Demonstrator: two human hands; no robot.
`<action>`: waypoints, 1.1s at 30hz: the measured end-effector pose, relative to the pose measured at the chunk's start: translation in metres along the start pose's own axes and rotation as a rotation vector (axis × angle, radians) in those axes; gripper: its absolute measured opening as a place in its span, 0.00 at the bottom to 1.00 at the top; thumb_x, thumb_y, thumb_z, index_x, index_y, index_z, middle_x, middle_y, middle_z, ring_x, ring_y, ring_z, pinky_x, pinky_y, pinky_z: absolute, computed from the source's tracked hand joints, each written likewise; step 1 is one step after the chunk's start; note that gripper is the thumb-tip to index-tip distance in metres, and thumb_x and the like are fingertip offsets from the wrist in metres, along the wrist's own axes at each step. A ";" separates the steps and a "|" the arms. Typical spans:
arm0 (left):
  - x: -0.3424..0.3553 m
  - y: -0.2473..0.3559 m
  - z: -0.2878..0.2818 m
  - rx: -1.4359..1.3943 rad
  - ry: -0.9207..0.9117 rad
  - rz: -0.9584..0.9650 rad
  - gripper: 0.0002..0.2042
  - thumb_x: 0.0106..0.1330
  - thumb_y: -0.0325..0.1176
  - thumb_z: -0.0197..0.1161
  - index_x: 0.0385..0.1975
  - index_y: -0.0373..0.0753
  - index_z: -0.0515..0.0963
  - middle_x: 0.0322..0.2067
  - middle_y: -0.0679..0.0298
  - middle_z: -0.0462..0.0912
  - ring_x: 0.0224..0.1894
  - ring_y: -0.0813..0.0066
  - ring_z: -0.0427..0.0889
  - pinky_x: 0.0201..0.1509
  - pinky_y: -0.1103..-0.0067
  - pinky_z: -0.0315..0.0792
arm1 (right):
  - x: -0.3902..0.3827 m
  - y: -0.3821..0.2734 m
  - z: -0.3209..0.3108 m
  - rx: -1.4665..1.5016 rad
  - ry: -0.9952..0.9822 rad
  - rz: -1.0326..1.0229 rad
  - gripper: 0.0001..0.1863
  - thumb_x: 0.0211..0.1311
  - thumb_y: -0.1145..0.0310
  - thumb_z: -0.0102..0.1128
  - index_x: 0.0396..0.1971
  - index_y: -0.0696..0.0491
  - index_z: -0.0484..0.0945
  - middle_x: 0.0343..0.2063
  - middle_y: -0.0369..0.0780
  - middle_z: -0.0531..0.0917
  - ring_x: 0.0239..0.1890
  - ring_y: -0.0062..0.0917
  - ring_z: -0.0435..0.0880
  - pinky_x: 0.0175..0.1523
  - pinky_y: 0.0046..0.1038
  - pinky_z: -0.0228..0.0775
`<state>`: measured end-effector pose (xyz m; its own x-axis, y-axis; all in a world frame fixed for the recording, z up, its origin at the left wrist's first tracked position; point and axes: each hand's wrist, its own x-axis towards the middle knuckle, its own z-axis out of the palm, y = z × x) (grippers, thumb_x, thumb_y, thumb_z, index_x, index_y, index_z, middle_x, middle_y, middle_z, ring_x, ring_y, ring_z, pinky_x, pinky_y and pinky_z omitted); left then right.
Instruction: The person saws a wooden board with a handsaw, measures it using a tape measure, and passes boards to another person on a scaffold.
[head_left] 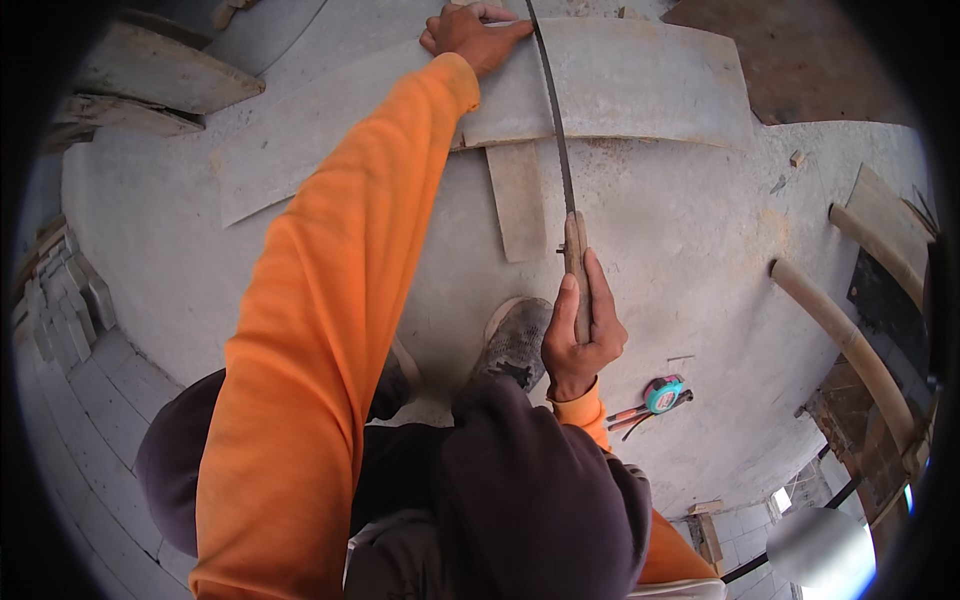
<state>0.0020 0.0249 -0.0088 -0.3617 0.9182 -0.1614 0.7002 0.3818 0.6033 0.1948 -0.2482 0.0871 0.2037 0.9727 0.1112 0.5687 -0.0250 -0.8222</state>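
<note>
Bright orange long sleeve (pixel 310 270) left of centre, folds all along it, snug cuff (pixel 459 82) up top; dark plum-brown trousers (pixel 530 480) down low, and mid-frame, a mottled grey-black shoe (pixel 514 343), pale-edged!

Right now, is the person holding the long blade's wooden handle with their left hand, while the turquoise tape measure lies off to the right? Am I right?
Almost! The right hand holds the wooden handle of the long blade, as the head view shows. The left hand is farther up, beside the blade. The turquoise tape measure does lie off to the right.
</note>
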 end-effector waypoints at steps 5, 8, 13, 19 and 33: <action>-0.003 0.002 0.001 -0.004 0.007 -0.001 0.22 0.53 0.61 0.69 0.38 0.52 0.88 0.55 0.54 0.78 0.63 0.50 0.68 0.71 0.59 0.56 | -0.003 0.000 -0.001 0.038 0.012 0.020 0.19 0.63 0.80 0.64 0.54 0.65 0.81 0.44 0.52 0.88 0.37 0.30 0.92 0.41 0.23 0.81; -0.002 0.000 -0.003 -0.002 -0.004 -0.031 0.22 0.54 0.61 0.69 0.38 0.51 0.88 0.55 0.54 0.78 0.63 0.50 0.68 0.71 0.59 0.56 | 0.004 -0.009 0.002 0.030 -0.030 0.068 0.19 0.62 0.80 0.64 0.54 0.66 0.80 0.44 0.53 0.88 0.37 0.30 0.92 0.41 0.23 0.81; -0.002 0.002 0.000 0.017 0.032 -0.010 0.23 0.54 0.62 0.68 0.39 0.51 0.88 0.54 0.54 0.79 0.64 0.50 0.68 0.71 0.59 0.56 | -0.001 0.003 0.001 0.004 0.025 -0.066 0.19 0.61 0.81 0.64 0.53 0.66 0.81 0.44 0.53 0.88 0.37 0.32 0.92 0.41 0.24 0.81; -0.003 0.004 -0.004 -0.020 0.002 -0.026 0.23 0.54 0.62 0.69 0.40 0.51 0.88 0.56 0.54 0.78 0.64 0.49 0.67 0.72 0.59 0.55 | 0.003 0.000 -0.001 -0.010 -0.004 -0.047 0.18 0.61 0.81 0.64 0.53 0.66 0.81 0.44 0.52 0.88 0.37 0.31 0.92 0.41 0.24 0.81; -0.009 0.007 0.002 -0.123 0.008 -0.038 0.19 0.52 0.59 0.73 0.38 0.57 0.88 0.59 0.61 0.74 0.68 0.52 0.57 0.75 0.65 0.46 | 0.008 0.021 0.000 0.052 0.024 -0.070 0.19 0.61 0.80 0.65 0.53 0.64 0.81 0.42 0.51 0.89 0.33 0.26 0.91 0.37 0.22 0.80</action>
<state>0.0113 0.0191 -0.0046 -0.3916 0.9024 -0.1797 0.6051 0.3997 0.6886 0.2081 -0.2410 0.0705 0.1847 0.9657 0.1823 0.5402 0.0552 -0.8397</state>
